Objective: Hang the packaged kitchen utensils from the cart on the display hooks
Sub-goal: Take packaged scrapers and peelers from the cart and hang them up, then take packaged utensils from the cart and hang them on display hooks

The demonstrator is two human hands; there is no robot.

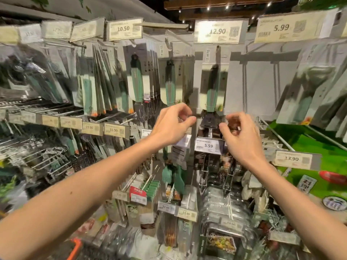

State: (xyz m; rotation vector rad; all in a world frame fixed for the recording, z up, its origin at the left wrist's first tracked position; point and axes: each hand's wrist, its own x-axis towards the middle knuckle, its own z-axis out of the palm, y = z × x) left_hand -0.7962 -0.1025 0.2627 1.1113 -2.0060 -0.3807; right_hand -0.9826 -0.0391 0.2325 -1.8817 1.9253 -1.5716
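Observation:
A packaged spatula (212,85) with a green handle and black head hangs on a display hook (217,48) under the 12.90 price tag (218,31). My left hand (173,123) is raised just left of the package's lower end. My right hand (239,134) is just right of it. The fingers of both hands are loosely curled, and I see nothing held between them. More green-handled packaged utensils (138,76) hang on the hooks to the left.
Lower rows of hooks carry price tags such as 5.59 (208,146) and 13.90 (293,159), plus tongs, brushes and foil trays. A green surface (319,147) lies at the right. An orange edge (75,247), perhaps the cart, shows at bottom left.

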